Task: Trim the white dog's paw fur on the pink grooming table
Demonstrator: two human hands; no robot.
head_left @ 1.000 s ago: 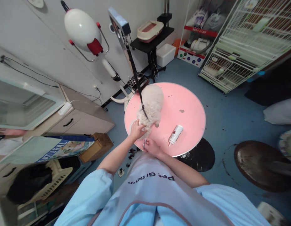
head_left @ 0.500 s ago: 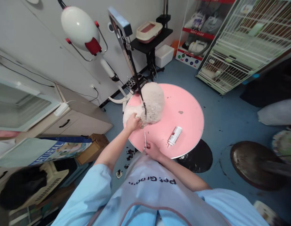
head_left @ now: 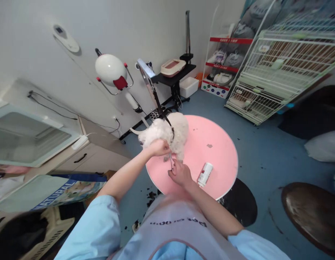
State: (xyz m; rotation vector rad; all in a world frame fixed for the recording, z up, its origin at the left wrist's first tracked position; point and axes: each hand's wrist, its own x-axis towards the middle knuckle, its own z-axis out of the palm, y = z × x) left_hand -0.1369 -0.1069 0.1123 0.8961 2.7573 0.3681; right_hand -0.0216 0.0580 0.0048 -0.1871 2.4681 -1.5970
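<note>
A small fluffy white dog (head_left: 167,133) stands on a round pink table (head_left: 216,144), tied by a black leash to a metal arm (head_left: 147,74). My left hand (head_left: 159,148) grips the dog's fur at its near side. My right hand (head_left: 179,174) holds thin metal scissors (head_left: 170,161), with their tips pointing up at the dog just under my left hand. A white bottle (head_left: 204,174) lies on the table to the right of my right hand.
A white and red dryer on a stand (head_left: 112,70) is behind the table. A white wire cage (head_left: 281,68) stands at the right, a red shelf (head_left: 224,54) beside it. A cabinet (head_left: 94,151) is at the left. Dark fur clippings (head_left: 149,196) lie on the blue floor.
The dog has turned and shifted toward the table's left edge. My right hand has lifted the scissors back up to the dog. The camera view has tilted upward.
</note>
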